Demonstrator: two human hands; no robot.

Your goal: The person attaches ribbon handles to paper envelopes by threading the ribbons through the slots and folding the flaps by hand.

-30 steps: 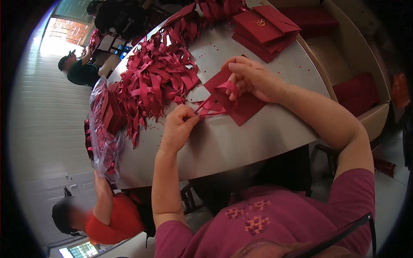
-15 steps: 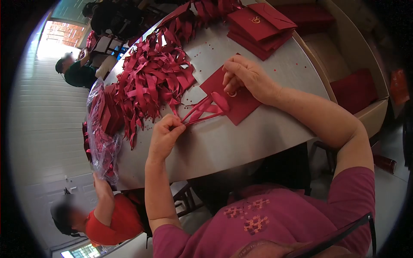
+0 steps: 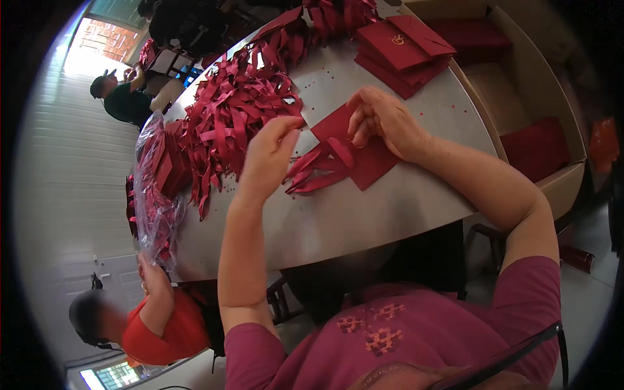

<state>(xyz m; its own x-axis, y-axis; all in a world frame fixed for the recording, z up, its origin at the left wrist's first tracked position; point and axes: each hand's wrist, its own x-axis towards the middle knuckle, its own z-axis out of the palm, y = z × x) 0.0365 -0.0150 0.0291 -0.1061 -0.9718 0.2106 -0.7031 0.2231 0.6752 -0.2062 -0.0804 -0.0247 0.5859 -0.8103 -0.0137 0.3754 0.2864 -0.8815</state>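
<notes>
A dark red paper bag (image 3: 374, 166) lies flat on the metal table, with a gold mark partly covered by my right hand (image 3: 390, 127). The fingers of that hand are curled over the bag's upper part; whatever they hold, if anything, is hidden. Loose loops of red ribbon (image 3: 318, 179) spread from the bag's left side across the table. My left hand (image 3: 270, 153) is raised left of these loops, thumb and fingers stretched out, slightly apart. Its fingertips are by the edge of a large heap of red ribbons (image 3: 227, 117), and I see nothing held in them.
A stack of red bags (image 3: 406, 49) stands at the back right of the table (image 3: 312, 237). Beyond the edge is a cardboard box (image 3: 491, 88) with red items inside. Clear plastic wrap (image 3: 149, 195) covers more red bags at left. A person in red (image 3: 169, 331) sits nearby.
My left hand has let go of the ribbon loops and moved up and right toward the heap. The loops now lie slack. My right hand's fingers have loosened a little over the bag.
</notes>
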